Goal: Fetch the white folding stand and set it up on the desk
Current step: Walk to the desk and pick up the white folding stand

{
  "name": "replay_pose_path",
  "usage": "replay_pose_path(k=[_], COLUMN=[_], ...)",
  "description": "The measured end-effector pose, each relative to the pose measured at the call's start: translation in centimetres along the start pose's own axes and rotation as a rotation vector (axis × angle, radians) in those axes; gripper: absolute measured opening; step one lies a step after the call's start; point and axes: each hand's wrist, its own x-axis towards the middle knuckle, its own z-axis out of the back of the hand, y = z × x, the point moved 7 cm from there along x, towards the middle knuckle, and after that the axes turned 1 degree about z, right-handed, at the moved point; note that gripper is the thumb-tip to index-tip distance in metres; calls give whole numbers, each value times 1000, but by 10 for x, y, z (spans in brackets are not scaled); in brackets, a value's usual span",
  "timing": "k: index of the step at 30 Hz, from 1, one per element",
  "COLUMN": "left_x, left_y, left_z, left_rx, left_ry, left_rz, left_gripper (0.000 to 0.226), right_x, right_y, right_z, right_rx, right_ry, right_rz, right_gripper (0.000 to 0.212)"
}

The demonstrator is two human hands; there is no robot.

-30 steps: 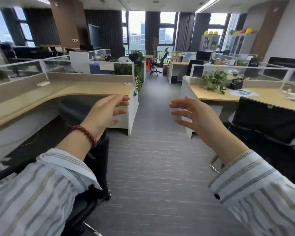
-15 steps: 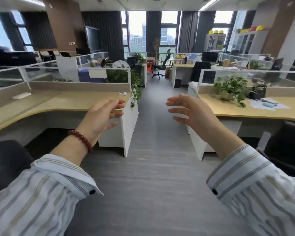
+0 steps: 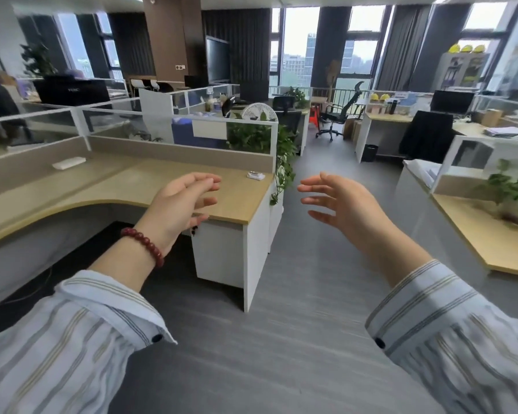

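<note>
My left hand [image 3: 180,204] and my right hand [image 3: 341,204] are both raised in front of me, fingers spread, holding nothing. The left hand hovers over the near edge of the wooden corner desk [image 3: 126,186]; the right hand is over the grey aisle floor. A small white folded object [image 3: 255,175] lies at the desk's far right corner, beyond my left hand. A flat white object [image 3: 69,162] lies farther left by the partition. I cannot tell which of them is the folding stand.
A white drawer cabinet [image 3: 222,252] stands under the desk end. A trailing plant [image 3: 281,162] hangs at the partition's corner. Another desk with a potted plant [image 3: 512,192] lies right of the aisle. An office chair [image 3: 338,115] stands far down the aisle.
I have moved forward along the aisle, so the left desk and its white objects are closer. Both hands stay raised and open, the left one now over the desk edge.
</note>
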Motion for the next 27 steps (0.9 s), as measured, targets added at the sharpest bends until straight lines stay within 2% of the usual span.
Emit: replay_pose_path(k=[7, 11, 15, 22, 27], left_x=[212, 308, 402, 563, 661], left_y=[8, 35, 65, 99, 119], left_z=[-41, -83, -124, -196, -219], left_rx=[-19, -15, -3, -10, 7], left_ry=[7, 32, 48, 17, -28], left_rz=[-22, 12, 26, 44, 75], left_gripper=[19, 19, 19, 18, 18], right_x=[187, 269, 365, 550, 672], right_y=[-12, -36, -67, -105, -132], right_z=[34, 73, 111, 171, 188], right_rx=[-61, -120, -138, -125, -146], right_ry=[-61, -114, -129, -57, 31], right_rz=[5, 5, -2, -14, -42], right_gripper=[25, 14, 13, 16, 20])
